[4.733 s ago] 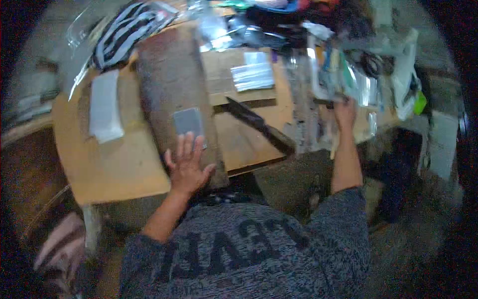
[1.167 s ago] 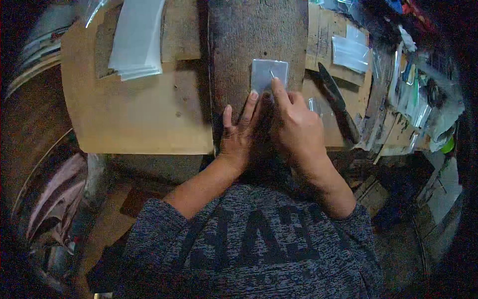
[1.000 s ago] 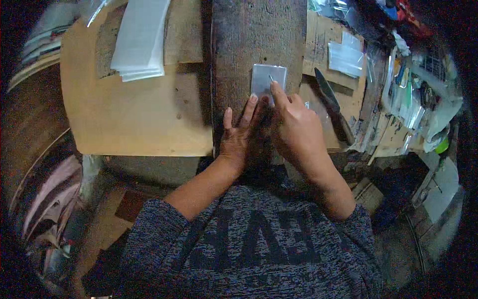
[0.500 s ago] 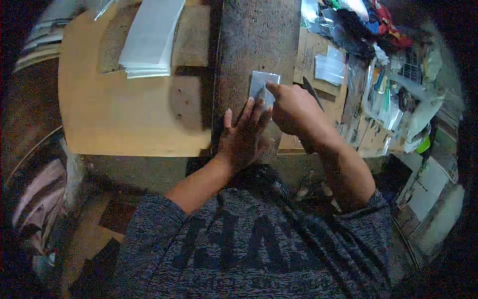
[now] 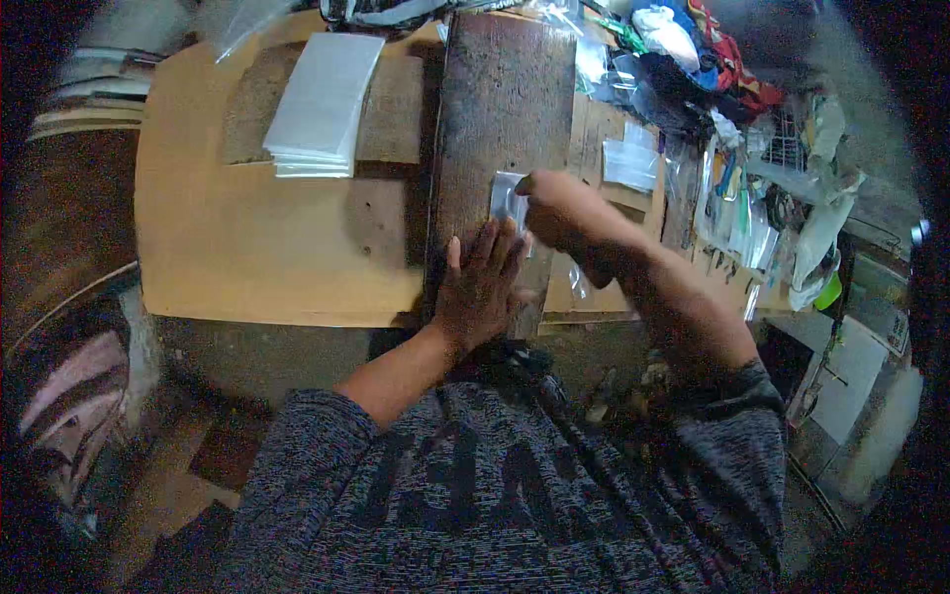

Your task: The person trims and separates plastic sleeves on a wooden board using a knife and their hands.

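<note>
Left hand point(image 5: 480, 287) laid flat, palm down, fingers a little apart, near the middle of the frame. Its fingertips rest on the lower part of a small clear plastic sheet point(image 5: 507, 201). Right hand point(image 5: 562, 216) at the sheet's upper right edge, slightly blurred, fingers curled in together; from where I stand I cannot tell whether anything is pinched inside. The right forearm comes in from the lower right, left forearm from the lower left, both out of dark grey speckled sleeves.

The sheet lies on a long dark wooden board point(image 5: 505, 89), which runs from the top centre of the frame down to the front edge of the desk point(image 5: 228, 267). Hands and wrist cover part of the sheet.

Left of the board, upper left of the frame: a stack of long whitish sheets point(image 5: 322, 109), its near ends slightly fanned. Right of the board: a smaller pile of clear sheets point(image 5: 631, 165). Upper right holds a heap of coloured cloth point(image 5: 727, 59). Farther right, clear plastic bags point(image 5: 732, 233) and a bright green item point(image 5: 829, 291) at the desk's corner, too small to name.
</note>
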The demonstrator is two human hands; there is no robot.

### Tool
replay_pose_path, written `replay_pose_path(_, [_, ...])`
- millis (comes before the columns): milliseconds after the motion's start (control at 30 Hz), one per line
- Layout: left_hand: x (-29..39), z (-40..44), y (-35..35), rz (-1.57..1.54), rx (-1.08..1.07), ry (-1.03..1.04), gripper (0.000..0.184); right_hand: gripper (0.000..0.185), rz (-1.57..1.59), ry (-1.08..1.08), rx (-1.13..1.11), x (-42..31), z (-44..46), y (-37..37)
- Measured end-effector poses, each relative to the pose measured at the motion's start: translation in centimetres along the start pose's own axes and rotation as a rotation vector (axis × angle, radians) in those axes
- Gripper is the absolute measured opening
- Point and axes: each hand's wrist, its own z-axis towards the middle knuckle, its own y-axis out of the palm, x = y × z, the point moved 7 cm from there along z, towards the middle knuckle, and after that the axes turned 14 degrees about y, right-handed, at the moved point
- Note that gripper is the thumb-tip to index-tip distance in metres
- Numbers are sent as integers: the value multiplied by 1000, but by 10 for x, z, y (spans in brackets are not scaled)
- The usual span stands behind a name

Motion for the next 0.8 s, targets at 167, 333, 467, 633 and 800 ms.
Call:
replay_pose_path(167, [2,-1,-8,-58,70,-5,72,19,22,57,-27,7,-6,-2])
replay_pose_path(333, [1,-6,-8,-44,139,9,74,31,223,-52,61,28,-10,12])
replay_pose_path(467, [-13,-6,6,187,251,21,77,35,260,-99,321,41,-24,24])
replay_pose_path(633, [-35,7,-32,-525,598,-211,82,50,413,-118,485,33,-66,33])
replay_pose_path(800, [-53,20,-46,-755,608,-237,61,65,694,-183,436,40,-71,68])
